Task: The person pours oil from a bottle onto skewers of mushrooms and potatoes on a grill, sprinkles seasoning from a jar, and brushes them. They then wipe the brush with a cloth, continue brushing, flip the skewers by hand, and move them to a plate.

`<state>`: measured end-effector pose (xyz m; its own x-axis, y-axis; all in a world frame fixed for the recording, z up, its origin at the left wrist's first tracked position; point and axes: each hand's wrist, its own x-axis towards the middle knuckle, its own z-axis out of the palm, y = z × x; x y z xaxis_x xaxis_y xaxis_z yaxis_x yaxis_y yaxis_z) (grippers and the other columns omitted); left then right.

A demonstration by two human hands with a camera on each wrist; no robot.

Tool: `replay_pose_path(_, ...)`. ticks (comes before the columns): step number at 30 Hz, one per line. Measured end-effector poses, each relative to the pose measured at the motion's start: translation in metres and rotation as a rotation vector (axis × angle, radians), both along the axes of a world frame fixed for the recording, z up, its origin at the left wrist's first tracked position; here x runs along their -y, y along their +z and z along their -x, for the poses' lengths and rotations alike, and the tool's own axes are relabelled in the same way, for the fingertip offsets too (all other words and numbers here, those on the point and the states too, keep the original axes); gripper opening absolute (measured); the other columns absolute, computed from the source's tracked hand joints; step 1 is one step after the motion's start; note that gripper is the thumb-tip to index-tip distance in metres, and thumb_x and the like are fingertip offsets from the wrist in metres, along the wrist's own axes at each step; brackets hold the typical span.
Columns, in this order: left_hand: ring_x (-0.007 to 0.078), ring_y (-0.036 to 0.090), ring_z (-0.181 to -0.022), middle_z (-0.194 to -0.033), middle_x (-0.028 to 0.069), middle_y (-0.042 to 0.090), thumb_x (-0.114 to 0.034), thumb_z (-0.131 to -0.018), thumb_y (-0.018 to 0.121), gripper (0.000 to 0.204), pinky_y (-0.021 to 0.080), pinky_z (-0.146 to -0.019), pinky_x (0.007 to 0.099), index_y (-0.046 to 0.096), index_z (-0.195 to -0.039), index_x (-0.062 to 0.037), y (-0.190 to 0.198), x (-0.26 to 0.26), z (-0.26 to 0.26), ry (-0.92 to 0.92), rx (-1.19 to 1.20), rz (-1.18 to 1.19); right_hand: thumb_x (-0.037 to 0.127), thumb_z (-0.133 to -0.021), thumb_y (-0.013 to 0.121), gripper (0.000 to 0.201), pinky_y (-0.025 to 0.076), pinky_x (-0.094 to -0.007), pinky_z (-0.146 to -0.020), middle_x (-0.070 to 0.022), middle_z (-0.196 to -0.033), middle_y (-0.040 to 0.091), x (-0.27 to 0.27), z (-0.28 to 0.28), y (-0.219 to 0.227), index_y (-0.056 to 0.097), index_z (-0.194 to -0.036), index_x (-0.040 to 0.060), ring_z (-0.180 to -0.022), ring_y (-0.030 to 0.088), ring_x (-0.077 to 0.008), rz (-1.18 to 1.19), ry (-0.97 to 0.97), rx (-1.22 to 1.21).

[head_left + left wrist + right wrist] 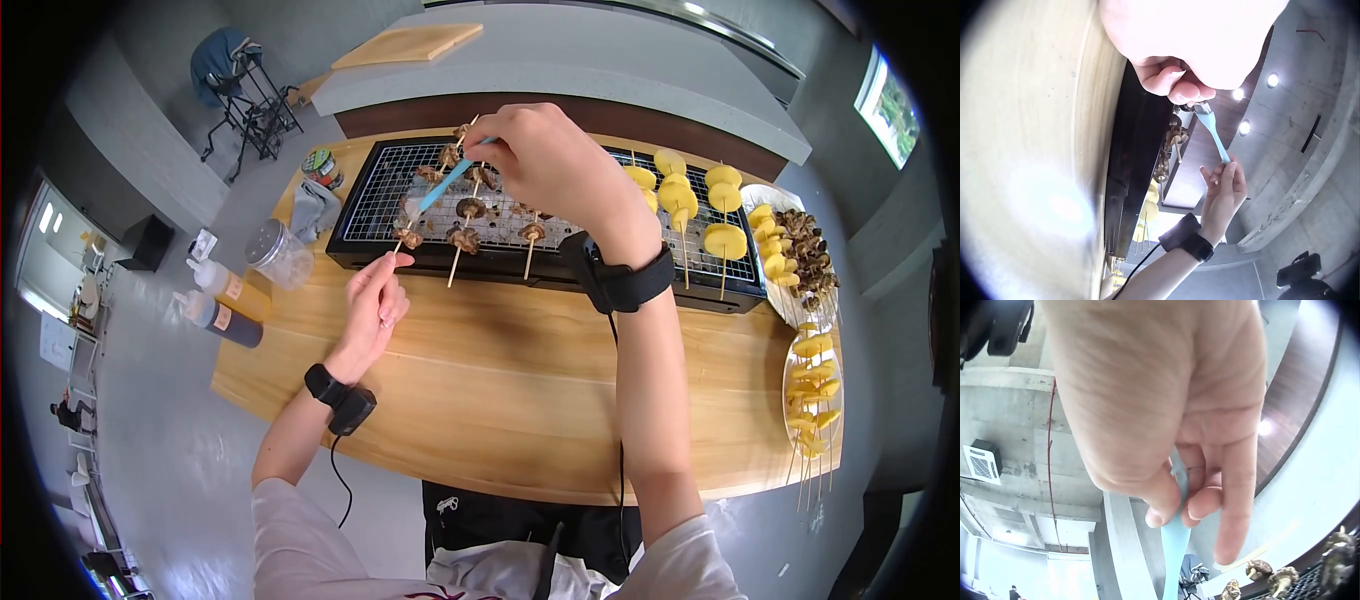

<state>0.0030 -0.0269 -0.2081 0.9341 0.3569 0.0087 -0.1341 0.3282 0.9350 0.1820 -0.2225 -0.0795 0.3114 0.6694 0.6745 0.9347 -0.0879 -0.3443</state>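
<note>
My left hand (375, 305) pinches the bare stick end of a mushroom skewer (408, 238) at the front left of the black grill (495, 272). Between the thumb and fingers of my right hand (550, 165) is a light blue basting brush (445, 190), slanting down to the left. Its bristle end is right at the mushrooms of that skewer. In the left wrist view the brush head (1204, 109) shows close by the left fingertips. The right wrist view shows the brush handle (1175, 550) gripped by thumb and curled fingers, little finger extended. Another mushroom skewer (465, 238) lies just to the right.
Potato-slice skewers (724, 240) lie across the grill's right side. Plates of mushrooms (803, 250) and skewered potato slices (815, 375) stand at the table's right. At left are a shaker jar (280, 255), two squeeze bottles (230, 290) and a can (322, 168).
</note>
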Motion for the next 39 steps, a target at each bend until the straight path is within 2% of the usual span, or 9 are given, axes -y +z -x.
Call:
replay_pose_path(6, 0.0054, 0.024, -0.038, -0.045, -0.0049, 0.032, -0.027, -0.104, 0.043, 0.031, 0.021, -0.042, 0.0226, 0.056, -0.102, 0.0017, 0.003, 0.001, 0.0, 0.002, 0.003, 0.028, 0.002, -0.08, 0.06, 0.016, 0.054, -0.0424, -0.078, -0.0197, -0.088, 0.068, 0.007, 0.0, 0.004, 0.071, -0.091, -0.0004, -0.085, 0.065, -0.0368, 0.01, -0.017, -0.018)
replay_pose_path(9, 0.0058, 0.025, -0.038, -0.045, -0.0045, 0.032, -0.027, -0.104, 0.043, 0.031, 0.021, -0.042, 0.023, 0.056, -0.101, 0.0011, 0.003, 0.0, -0.001, 0.013, -0.007, 0.027, 0.003, -0.082, 0.059, 0.016, 0.053, -0.0419, -0.078, -0.0203, -0.09, 0.068, 0.007, 0.0, 0.005, 0.071, -0.092, 0.0002, -0.085, 0.065, -0.0359, -0.043, -0.013, 0.063)
replay_pose_path(11, 0.0053, 0.024, -0.037, -0.045, -0.0048, 0.03, -0.027, -0.104, 0.043, 0.031, 0.021, -0.041, 0.0228, 0.056, -0.102, 0.0003, 0.0, -0.001, -0.001, 0.01, -0.006, 0.028, 0.006, -0.084, 0.06, 0.014, 0.053, -0.0419, -0.077, -0.0198, -0.09, 0.068, 0.005, 0.003, 0.009, 0.071, -0.091, 0.0009, -0.085, 0.065, -0.0366, -0.08, -0.004, -0.063)
replay_pose_path(14, 0.0044, 0.023, -0.037, -0.045, -0.0057, 0.028, -0.027, -0.104, 0.044, 0.029, 0.02, -0.04, 0.0224, 0.056, -0.103, -0.0001, -0.002, -0.002, -0.002, 0.001, -0.011, 0.008, 0.009, -0.086, 0.062, 0.012, 0.053, -0.0425, -0.076, -0.0205, -0.087, 0.066, -0.012, -0.001, -0.005, 0.071, -0.09, 0.0019, -0.084, 0.064, -0.0377, -0.217, -0.055, 0.034)
replay_pose_path(17, 0.0038, 0.023, -0.037, -0.045, -0.0067, 0.028, -0.024, -0.104, 0.045, 0.028, 0.019, -0.04, 0.022, 0.057, -0.105, 0.0008, 0.0, -0.001, -0.002, 0.003, -0.025, -0.024, 0.009, -0.085, 0.062, 0.01, 0.053, -0.0432, -0.074, -0.0209, -0.084, 0.064, -0.02, 0.0, -0.015, 0.07, -0.088, 0.0025, -0.082, 0.063, -0.0382, -0.242, -0.071, 0.044)
replay_pose_path(24, 0.0034, 0.023, -0.037, -0.046, -0.0074, 0.028, -0.023, -0.103, 0.046, 0.027, 0.02, -0.04, 0.0216, 0.058, -0.106, 0.0011, -0.001, -0.003, 0.0, 0.018, -0.022, 0.001, 0.005, -0.082, 0.062, 0.009, 0.053, -0.0438, -0.074, -0.0207, -0.079, 0.065, -0.011, -0.008, -0.012, 0.07, -0.086, 0.001, -0.081, 0.064, -0.0373, -0.187, -0.094, 0.067)
replay_pose_path(33, 0.0045, 0.023, -0.037, -0.045, -0.0066, 0.028, -0.025, -0.103, 0.046, 0.026, 0.019, -0.04, 0.0224, 0.056, -0.103, -0.001, 0.002, -0.003, 0.001, 0.016, -0.017, 0.086, 0.008, -0.085, 0.061, 0.013, 0.053, -0.0426, -0.075, -0.0217, -0.081, 0.066, 0.01, -0.003, 0.007, 0.072, -0.089, 0.0009, -0.078, 0.064, -0.0383, -0.085, -0.146, 0.045)
replay_pose_path(39, 0.0046, 0.023, -0.038, -0.045, -0.0067, 0.027, -0.025, -0.103, 0.046, 0.025, 0.02, -0.042, 0.0224, 0.056, -0.102, -0.0026, 0.003, -0.004, 0.0, 0.013, -0.011, 0.136, 0.005, -0.083, 0.062, 0.013, 0.054, -0.0413, -0.076, -0.0214, -0.083, 0.067, 0.005, -0.009, -0.006, 0.073, -0.09, 0.0012, -0.08, 0.065, -0.0375, -0.093, -0.107, 0.0)
